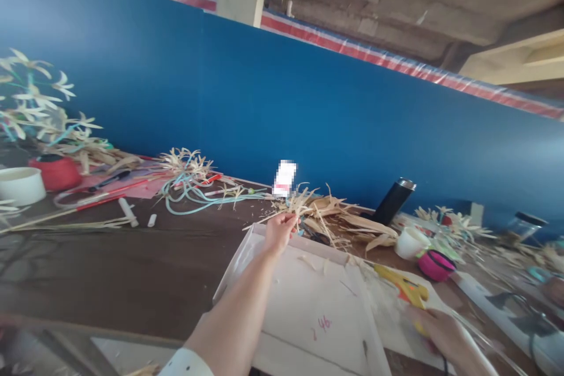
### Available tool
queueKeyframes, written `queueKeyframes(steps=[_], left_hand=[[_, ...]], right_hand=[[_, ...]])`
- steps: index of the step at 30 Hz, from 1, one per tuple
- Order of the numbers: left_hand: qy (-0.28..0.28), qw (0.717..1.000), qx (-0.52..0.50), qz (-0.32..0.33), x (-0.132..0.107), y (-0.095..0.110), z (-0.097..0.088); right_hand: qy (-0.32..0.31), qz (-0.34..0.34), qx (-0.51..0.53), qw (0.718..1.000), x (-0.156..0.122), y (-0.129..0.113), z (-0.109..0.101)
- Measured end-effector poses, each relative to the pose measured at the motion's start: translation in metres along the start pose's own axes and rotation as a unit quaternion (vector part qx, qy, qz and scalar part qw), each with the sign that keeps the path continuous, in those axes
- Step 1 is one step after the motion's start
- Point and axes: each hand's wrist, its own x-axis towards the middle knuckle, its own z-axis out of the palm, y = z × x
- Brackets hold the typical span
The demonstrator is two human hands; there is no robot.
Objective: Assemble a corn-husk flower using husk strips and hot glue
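My left hand reaches over the far rim of a shallow white box lid. Its thumb and fingers are pinched on a pale flower made of dried husk strips, whose petals spread above the fingertips. At the lower right, my right hand is wrapped round the handle of a yellow hot glue gun, its nozzle pointing left toward the box lid. Motion blurs the right hand somewhat. A few husk scraps and handwritten pink marks show in the lid.
Dried husks lie behind the lid beside a black bottle. Pink tape and a white roll are on the right. Pale blue stems, a red roll and finished flowers stand left. A blue partition rises behind.
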Motion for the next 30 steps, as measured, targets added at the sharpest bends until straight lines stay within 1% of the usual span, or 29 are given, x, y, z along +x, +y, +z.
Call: queueKeyframes(steps=[2,4,5,7,9,10,13,14,17,19,22,25,30], left_hand=[[-0.002,1.000,-0.007,-0.001,-0.001,0.001,0.001],[0.000,1.000,-0.008,0.000,-0.001,0.002,0.001],[0.001,1.000,-0.008,-0.001,-0.002,0.002,0.001],[0.004,1.000,-0.009,-0.004,-0.002,0.003,0.001],[0.004,1.000,-0.018,-0.011,-0.001,0.003,0.001],[0.004,1.000,-0.025,-0.015,-0.001,0.003,0.001],[0.002,0.999,-0.049,-0.022,-0.001,0.004,0.000],[0.002,0.998,-0.053,-0.023,0.000,0.004,0.000],[0.003,0.998,-0.053,-0.020,0.000,0.005,-0.001],[0.003,0.998,-0.052,-0.017,0.001,0.004,-0.001],[0.004,0.998,-0.064,-0.017,0.003,0.002,-0.001],[0.007,0.997,-0.073,-0.021,0.004,0.000,0.000],[0.010,0.997,-0.073,-0.022,0.003,0.002,0.000]], right_hand=[[0.004,0.048,0.113,0.992,-0.013,-0.007,-0.009],[0.019,0.071,0.210,0.975,-0.025,-0.021,-0.018],[0.012,0.063,0.254,0.965,-0.030,-0.030,-0.023],[-0.016,0.033,0.305,0.952,-0.038,-0.050,-0.029],[-0.049,0.002,0.338,0.940,-0.044,-0.073,-0.033],[-0.068,-0.011,0.363,0.929,-0.046,-0.085,-0.033],[-0.139,-0.044,0.392,0.908,-0.052,-0.121,-0.027],[-0.142,-0.058,0.399,0.904,-0.053,-0.132,-0.023],[-0.144,-0.070,0.407,0.899,-0.057,-0.162,-0.010],[-0.167,-0.077,0.393,0.901,-0.057,-0.177,-0.002],[-0.187,-0.103,0.378,0.901,-0.058,-0.190,0.007],[-0.177,-0.128,0.399,0.891,-0.059,-0.194,0.012],[-0.195,-0.122,0.419,0.878,-0.065,-0.193,0.019]])
